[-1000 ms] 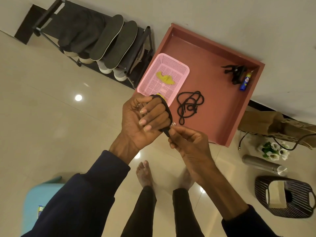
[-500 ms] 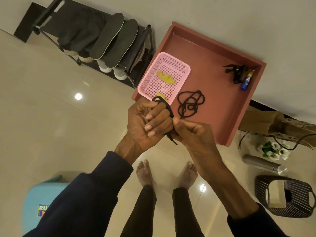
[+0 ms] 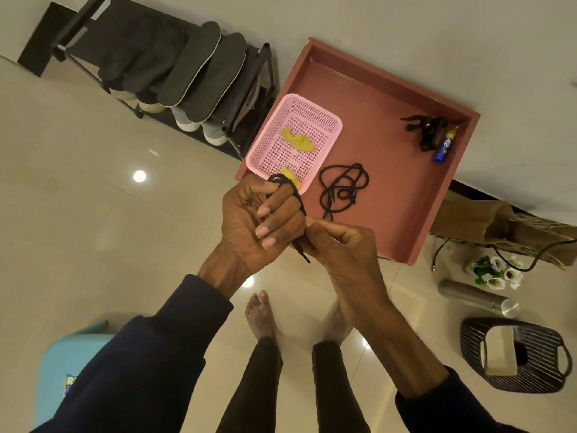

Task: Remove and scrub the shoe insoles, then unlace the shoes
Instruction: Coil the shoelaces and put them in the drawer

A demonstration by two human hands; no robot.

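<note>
A black shoelace (image 3: 299, 201) is wound around the fingers of my left hand (image 3: 256, 223), which holds the coil in front of me. My right hand (image 3: 340, 245) pinches the lace's free end, and its tip sticks out below. A second black lace (image 3: 342, 189) lies loose in the red tray (image 3: 437, 195). Two dark insoles (image 3: 203, 73) lean on the black shoe rack (image 3: 93, 35), with grey shoes (image 3: 199, 126) below them.
A pink basket (image 3: 331, 132) with yellow cloth pieces sits in the tray. A black clip and a blue tube (image 3: 445, 145) lie in its far corner. At right are a brown bag, white flowers, a steel bottle (image 3: 474, 296) and a black basket (image 3: 530, 379). A blue stool (image 3: 59, 364) stands bottom left.
My right hand has brought the lace's end in closer against my left hand's fingers. Both hands have shifted slightly right.
</note>
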